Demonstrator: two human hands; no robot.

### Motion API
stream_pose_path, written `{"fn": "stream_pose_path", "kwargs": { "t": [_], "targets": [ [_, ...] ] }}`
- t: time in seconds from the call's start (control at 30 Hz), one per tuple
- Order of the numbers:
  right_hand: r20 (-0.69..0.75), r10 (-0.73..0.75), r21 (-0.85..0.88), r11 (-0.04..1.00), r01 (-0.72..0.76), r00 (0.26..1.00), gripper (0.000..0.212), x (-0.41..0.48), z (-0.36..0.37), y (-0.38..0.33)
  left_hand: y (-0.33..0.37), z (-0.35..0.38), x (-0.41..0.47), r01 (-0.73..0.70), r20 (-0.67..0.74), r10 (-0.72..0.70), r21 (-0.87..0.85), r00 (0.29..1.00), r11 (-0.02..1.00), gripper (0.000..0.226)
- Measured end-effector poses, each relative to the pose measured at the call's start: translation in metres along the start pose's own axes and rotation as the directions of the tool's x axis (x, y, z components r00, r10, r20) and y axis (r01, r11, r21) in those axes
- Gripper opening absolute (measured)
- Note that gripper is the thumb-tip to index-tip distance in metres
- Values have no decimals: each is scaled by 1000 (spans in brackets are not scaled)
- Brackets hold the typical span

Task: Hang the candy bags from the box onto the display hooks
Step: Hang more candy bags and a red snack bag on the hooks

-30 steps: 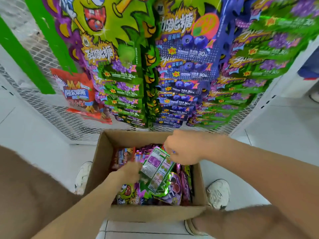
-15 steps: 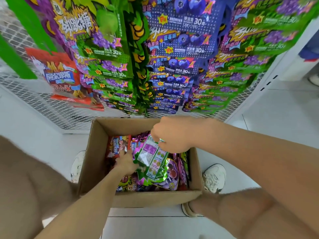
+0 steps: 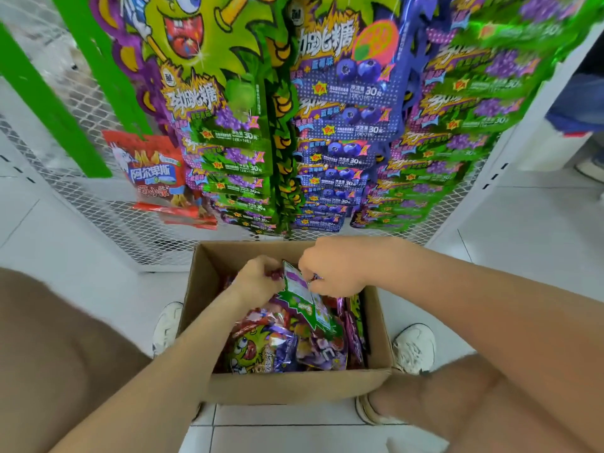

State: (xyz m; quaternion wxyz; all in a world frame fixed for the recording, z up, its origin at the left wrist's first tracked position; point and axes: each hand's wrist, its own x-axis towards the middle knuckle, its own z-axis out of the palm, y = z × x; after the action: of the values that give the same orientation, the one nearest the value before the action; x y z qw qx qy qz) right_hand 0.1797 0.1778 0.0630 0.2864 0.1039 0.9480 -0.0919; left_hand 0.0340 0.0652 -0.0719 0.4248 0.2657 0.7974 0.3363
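So, left hand (image 3: 261, 279) at 9 o'clock and right hand (image 3: 338, 269) at 3 o'clock both pinch a green-purple foil candy bag (image 3: 302, 297) over the brown cardboard box (image 3: 294, 387).

White tiled floor (image 3: 539, 230), mesh rack (image 3: 108, 220).

Forearms extended forward; left grip (image 3: 260, 279), right grip (image 3: 336, 269) close together, fingers curled, pinching candy bag (image 3: 304, 299).

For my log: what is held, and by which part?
Right hand pinches the green-edged candy bag at its top; left hand, cannot be told.
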Motion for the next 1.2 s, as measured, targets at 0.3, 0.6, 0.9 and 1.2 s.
{"fn": "stream_pose_path", "kwargs": {
  "t": [0.3,0.6,0.9,1.2],
  "targets": [
    [-225,-70,-8,998,69,972,36,-28,-32,-14,83,-81,-67,251,148,-206,-455,967,854,17],
    [-616,51,334,921,202,786,39,-42,-67,0,126,-123,-136,-355,-145,337,-124,930,927,35],
    [-705,378,695,539,476,600,19,-64,-94,-20,142,-145,-138,-545,-360,443,-266,821,795,4],
    [-801,448,597,637,487,397,8,-61,-121,-26,183,-171,-140,-666,-514,564,-19,646,745,8]
  ]
}}
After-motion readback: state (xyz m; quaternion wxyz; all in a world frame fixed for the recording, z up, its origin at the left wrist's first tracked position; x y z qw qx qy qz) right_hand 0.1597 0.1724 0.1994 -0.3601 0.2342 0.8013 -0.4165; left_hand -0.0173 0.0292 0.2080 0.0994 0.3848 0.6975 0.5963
